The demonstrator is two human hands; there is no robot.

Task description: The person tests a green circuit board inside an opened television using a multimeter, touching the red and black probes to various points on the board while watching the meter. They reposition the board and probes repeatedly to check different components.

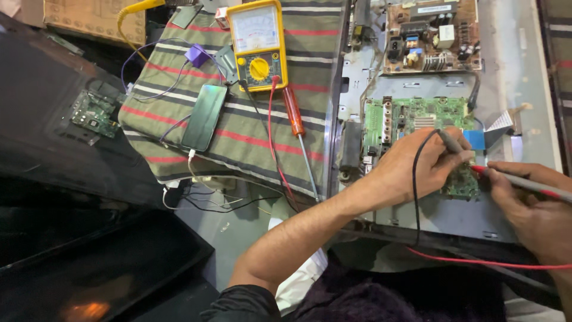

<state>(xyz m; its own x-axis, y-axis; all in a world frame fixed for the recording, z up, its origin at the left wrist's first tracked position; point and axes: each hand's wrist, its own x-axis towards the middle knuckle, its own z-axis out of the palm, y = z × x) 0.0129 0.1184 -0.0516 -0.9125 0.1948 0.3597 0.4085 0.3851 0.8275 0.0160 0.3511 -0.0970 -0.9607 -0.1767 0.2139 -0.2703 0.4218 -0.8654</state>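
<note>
Pressing black probe [450,142], clenched in left hand [417,167] grip, onto green circuit board [417,116], tip just beyond the fingers. Grasping red probe [518,180] in right hand [530,203] grip, tip touching the same board, close beside the left fingers. Black lead looping down from left grip; red lead trailing below right grip. Up and left of both grips: yellow multimeter [258,45], orange screwdriver [295,113] and phone [204,117] lying on striped cloth [250,140]. Above both grips: brown power board [430,36].
</note>
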